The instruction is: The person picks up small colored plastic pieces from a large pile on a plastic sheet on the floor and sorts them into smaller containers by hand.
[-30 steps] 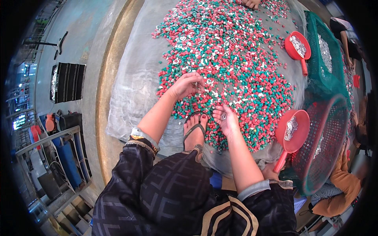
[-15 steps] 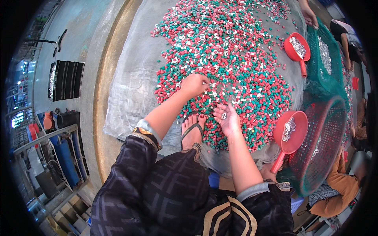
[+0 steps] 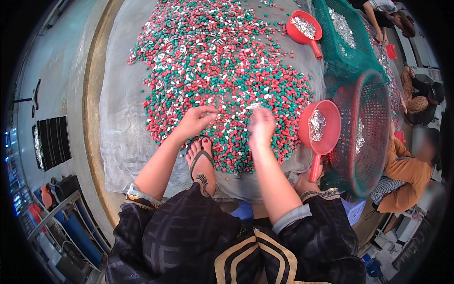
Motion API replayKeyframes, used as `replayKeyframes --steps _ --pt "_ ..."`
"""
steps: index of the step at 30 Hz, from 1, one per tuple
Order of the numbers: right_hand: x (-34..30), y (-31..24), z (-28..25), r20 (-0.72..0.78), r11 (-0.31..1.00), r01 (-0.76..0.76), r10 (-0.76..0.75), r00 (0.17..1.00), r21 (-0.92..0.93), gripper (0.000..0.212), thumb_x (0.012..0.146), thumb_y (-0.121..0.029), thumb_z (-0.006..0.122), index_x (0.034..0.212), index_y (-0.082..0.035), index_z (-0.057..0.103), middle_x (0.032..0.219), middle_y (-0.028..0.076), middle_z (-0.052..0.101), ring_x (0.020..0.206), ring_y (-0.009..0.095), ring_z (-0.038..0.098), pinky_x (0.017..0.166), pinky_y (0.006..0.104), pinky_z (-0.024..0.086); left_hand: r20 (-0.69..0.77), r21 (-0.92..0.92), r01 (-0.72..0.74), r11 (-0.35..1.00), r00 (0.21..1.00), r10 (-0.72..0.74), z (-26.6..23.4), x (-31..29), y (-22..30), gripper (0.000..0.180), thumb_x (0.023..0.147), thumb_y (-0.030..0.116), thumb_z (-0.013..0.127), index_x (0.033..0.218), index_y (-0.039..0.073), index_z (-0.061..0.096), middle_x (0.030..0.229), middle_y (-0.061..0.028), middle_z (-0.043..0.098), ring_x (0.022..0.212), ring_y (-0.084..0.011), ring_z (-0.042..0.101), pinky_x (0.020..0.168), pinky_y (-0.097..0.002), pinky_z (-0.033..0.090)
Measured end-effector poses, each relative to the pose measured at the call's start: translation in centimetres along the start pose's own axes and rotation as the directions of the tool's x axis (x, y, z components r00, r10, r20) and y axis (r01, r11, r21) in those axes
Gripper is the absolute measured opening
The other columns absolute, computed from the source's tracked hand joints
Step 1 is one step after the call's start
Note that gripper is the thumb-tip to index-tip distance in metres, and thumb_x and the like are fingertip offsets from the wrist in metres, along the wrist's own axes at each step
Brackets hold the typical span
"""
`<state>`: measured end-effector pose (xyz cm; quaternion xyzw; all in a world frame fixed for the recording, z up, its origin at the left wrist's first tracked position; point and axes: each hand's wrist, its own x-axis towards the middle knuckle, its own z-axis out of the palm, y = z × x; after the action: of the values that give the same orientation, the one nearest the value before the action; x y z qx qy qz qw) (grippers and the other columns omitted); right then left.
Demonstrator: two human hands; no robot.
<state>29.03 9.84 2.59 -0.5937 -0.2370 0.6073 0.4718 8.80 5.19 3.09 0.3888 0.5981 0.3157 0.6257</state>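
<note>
A wide pile of small red, green and white pebble-like pieces (image 3: 203, 71) is spread before me, with flat silver slide buckles (image 3: 183, 48) scattered through it. My left hand (image 3: 196, 121) hovers over the near left part of the pile. Its fingers stretch to the right, and nothing shows between them. My right hand (image 3: 261, 127) is over the near right part, smeared by motion. A pale metal piece (image 3: 254, 106) shows at its fingertips; whether it is gripped I cannot tell. Right of this hand, a red long-handled scoop (image 3: 333, 128) holds several silver buckles (image 3: 317, 125).
Another red scoop (image 3: 289, 31) with buckles stands farther back. A green basket (image 3: 326, 45) of metal pieces and a tilted red-rimmed mesh basket (image 3: 362, 137) line the right side. My sandalled foot (image 3: 202, 163) rests at the pile's near edge. People (image 3: 409, 175) sit at far right.
My view has shifted right. My left hand has left the spot where it pinched a small metal piece. My right hand, earlier palm up with a buckle on it, has turned over and moved.
</note>
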Motion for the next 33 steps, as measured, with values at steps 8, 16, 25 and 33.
replayKeyframes --steps 8,16,25,33 --pt "6.3 -10.3 -9.4 -0.515 0.856 0.217 0.065 0.855 0.469 0.038 0.089 -0.038 0.041 0.105 -0.006 0.055 0.055 -0.006 0.033 0.041 0.008 0.024 0.038 0.0241 0.017 0.159 -0.711 0.223 0.667 0.975 -0.156 -1.1 -1.5 2.2 0.058 0.095 0.046 0.035 0.126 -0.003 0.044 0.085 -0.0141 0.063 0.075 -0.0212 0.061 0.068 -0.0323 0.048" --pt "5.2 -11.0 -8.4 -0.188 0.769 0.062 0.076 0.979 0.636 0.066 0.091 -0.053 0.021 0.129 -0.003 0.04 0.115 0.022 0.054 0.099 0.031 0.052 0.08 0.0382 0.043 0.231 -0.784 0.193 0.59 0.973 -0.011 -1.4 -1.8 3.0 0.067 0.094 0.052 0.027 0.136 0.0 0.029 0.121 -0.0241 0.051 0.113 -0.0339 0.051 0.093 -0.0413 0.041" --pt "5.3 -11.4 -9.4 0.113 0.663 -0.057 -0.042 0.993 0.746 0.058 0.092 -0.045 0.024 0.133 -0.005 0.036 0.13 0.027 0.042 0.117 0.037 0.046 0.092 0.0467 0.042 0.256 -0.719 0.246 0.65 0.963 -0.081 -0.3 -1.7 2.2 0.061 0.096 0.044 0.027 0.138 -0.001 0.025 0.12 -0.0229 0.052 0.112 -0.0326 0.052 0.091 -0.0403 0.043" --pt "6.3 -12.2 -11.1 0.02 0.775 0.018 -0.038 0.999 0.632 0.045 0.086 -0.008 0.037 0.131 -0.004 0.035 0.128 0.029 0.042 0.109 0.035 0.052 0.079 0.0373 0.05 0.261 -0.655 0.3 0.694 0.951 -0.164 0.2 -2.4 1.6 0.047 0.097 0.022 0.031 0.137 -0.003 0.026 0.114 -0.0232 0.056 0.103 -0.0317 0.058 0.086 -0.0386 0.047"
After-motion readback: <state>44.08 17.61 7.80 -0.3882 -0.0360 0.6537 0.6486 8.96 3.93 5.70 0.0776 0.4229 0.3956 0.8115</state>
